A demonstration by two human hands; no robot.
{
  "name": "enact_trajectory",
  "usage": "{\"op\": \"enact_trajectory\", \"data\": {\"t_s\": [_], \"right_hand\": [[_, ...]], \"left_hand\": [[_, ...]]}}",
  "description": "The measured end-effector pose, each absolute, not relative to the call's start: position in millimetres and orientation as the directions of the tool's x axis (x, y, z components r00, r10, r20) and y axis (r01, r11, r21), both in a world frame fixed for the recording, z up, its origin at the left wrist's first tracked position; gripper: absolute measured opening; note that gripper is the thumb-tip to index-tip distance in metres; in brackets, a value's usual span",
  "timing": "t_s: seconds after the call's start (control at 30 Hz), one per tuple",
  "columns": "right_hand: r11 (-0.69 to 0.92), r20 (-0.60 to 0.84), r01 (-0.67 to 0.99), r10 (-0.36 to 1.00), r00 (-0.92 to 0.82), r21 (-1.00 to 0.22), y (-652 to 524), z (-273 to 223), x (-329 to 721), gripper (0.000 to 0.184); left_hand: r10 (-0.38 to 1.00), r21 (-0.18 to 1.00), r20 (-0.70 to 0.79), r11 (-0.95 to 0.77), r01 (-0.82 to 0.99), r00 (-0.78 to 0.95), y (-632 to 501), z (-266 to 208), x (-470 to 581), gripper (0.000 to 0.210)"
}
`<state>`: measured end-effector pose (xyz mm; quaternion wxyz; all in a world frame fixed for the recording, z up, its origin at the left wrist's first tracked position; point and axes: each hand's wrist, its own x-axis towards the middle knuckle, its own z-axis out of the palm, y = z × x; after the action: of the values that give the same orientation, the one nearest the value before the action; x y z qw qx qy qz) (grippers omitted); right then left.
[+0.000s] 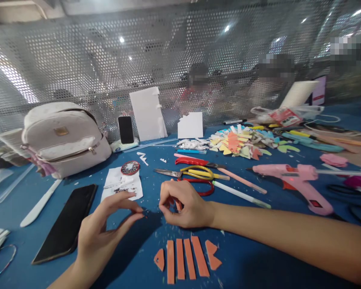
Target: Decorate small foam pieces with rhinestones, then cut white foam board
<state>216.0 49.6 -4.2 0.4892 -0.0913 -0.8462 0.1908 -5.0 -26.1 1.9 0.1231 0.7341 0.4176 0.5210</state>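
Note:
My left hand (104, 228) is in a pinch, thumb and index fingertip close around something too small to make out. My right hand (185, 204) has its fingers curled, thumb against fingertip; what it holds, if anything, is hidden. The two hands are a short gap apart above the blue tabletop. Below them lie orange strips (180, 259) side by side, between a small orange head-shaped piece (159, 260) with a hole and an orange tail-shaped piece (212, 255). Just beyond my right hand are red-and-yellow-handled scissors (168, 172).
A pink glue gun (301, 176) lies at right, with a pile of coloured cut-outs (240, 140) behind. Left are a black phone (67, 224), a white knife (40, 204), a beige backpack (64, 138), and white paper (114, 182) with a round tin (130, 167). Pens (242, 194) lie mid-table.

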Motion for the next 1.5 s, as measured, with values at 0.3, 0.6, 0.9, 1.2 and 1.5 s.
{"op": "enact_trajectory", "data": {"t_s": [0.3,0.6,0.9,1.2,1.5], "right_hand": [[0.912,0.789,-0.022,0.341,-0.510,-0.409,49.4,-4.1,216.1,0.012],[0.920,0.783,-0.003,0.331,-0.527,-0.392,49.4,-3.2,216.6,0.012],[0.920,0.788,-0.002,0.333,-0.517,-0.391,49.7,-4.7,216.3,0.012],[0.917,0.786,-0.003,0.339,-0.517,-0.398,49.1,-2.8,216.0,0.011],[0.943,0.748,0.020,0.276,-0.604,-0.331,48.9,-3.4,216.8,0.010]], "left_hand": [[0.747,0.618,0.655,-0.615,0.490,0.111,-25.9,-0.6,-6.6,0.044],[0.733,0.608,0.670,-0.633,0.480,0.117,-25.9,1.1,-4.9,0.044],[0.737,0.608,0.668,-0.622,0.493,0.105,-26.8,1.3,-5.0,0.042],[0.739,0.594,0.665,-0.611,0.524,0.108,-26.6,1.9,-5.2,0.041],[0.636,0.389,0.733,-0.684,0.617,0.243,-24.4,1.9,-6.7,0.035]]}}
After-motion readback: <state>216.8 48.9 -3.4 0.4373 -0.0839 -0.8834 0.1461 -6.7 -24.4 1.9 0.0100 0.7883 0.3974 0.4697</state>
